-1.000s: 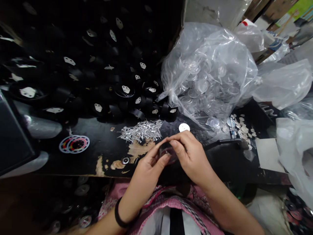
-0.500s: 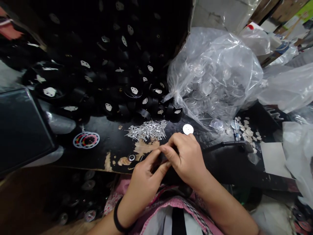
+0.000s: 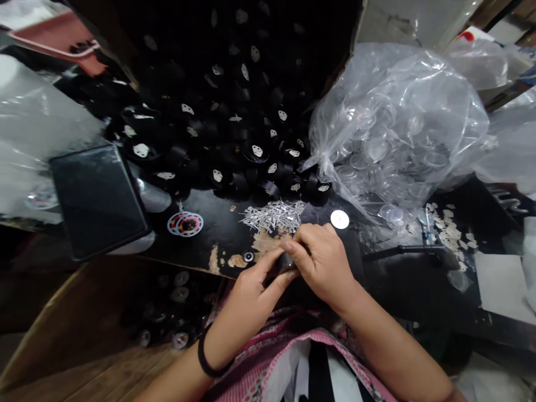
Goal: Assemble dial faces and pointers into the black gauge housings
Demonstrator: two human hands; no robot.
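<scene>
My left hand (image 3: 250, 292) and my right hand (image 3: 324, 267) meet at the near edge of the black worktop (image 3: 218, 223), fingers pinched together around a small dark round part (image 3: 287, 263) that they mostly hide. A black band sits on my left wrist. Just beyond my fingertips lies a heap of small silvery pins (image 3: 274, 215). A white disc (image 3: 339, 219) lies right of that heap, close to my right hand.
A big pile of black round parts with white labels (image 3: 234, 139) fills the back. A clear bag of transparent discs (image 3: 393, 128) stands at the right, small pale chips (image 3: 450, 231) beside it. A black tray (image 3: 98, 198) lies left, printed dials (image 3: 185, 224) near it. Below the worktop's edge lie more parts (image 3: 167, 307).
The view has swung left and the scene shifted right. My hands have drawn closer together over the part, which showed between the fingers a second ago and is now mostly covered.
</scene>
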